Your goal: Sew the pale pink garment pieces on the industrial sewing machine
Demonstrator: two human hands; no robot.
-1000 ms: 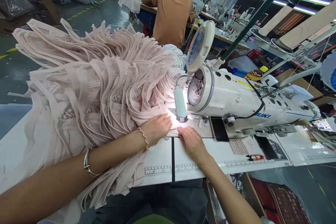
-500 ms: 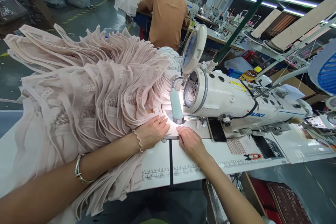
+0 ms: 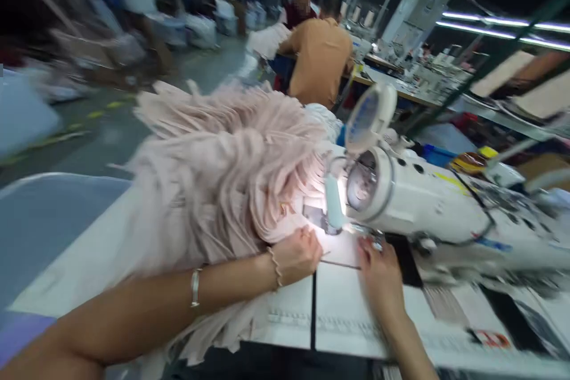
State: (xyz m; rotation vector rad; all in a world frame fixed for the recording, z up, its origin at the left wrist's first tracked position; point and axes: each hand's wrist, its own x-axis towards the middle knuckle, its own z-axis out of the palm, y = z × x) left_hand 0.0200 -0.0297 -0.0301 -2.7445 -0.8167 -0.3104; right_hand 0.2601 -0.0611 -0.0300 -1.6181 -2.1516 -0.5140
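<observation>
My left hand is closed, its fingers curled together beside the lit plate of a white sewing machine. A thin sliver shows at its fingertips, too blurred to name. Pale pink garments with gathered layers lie in a big heap against that wrist and forearm. My right hand is on the plate to the right of the needle area, by a small metal part under the machine head. Motion smears its fingers. A pale green guard hangs between the heap and the machine head.
A round magnifier stands over the machine head. A black phone, a bundle of pale strips and orange-handled snips lie to the right. A blue-grey bin is at left. A person in a tan shirt sits ahead.
The camera view has swung left, so everything appears further right and lower. My hands have moved apart; the left fingers have curled closed, and my right hand has moved right along the plate.
</observation>
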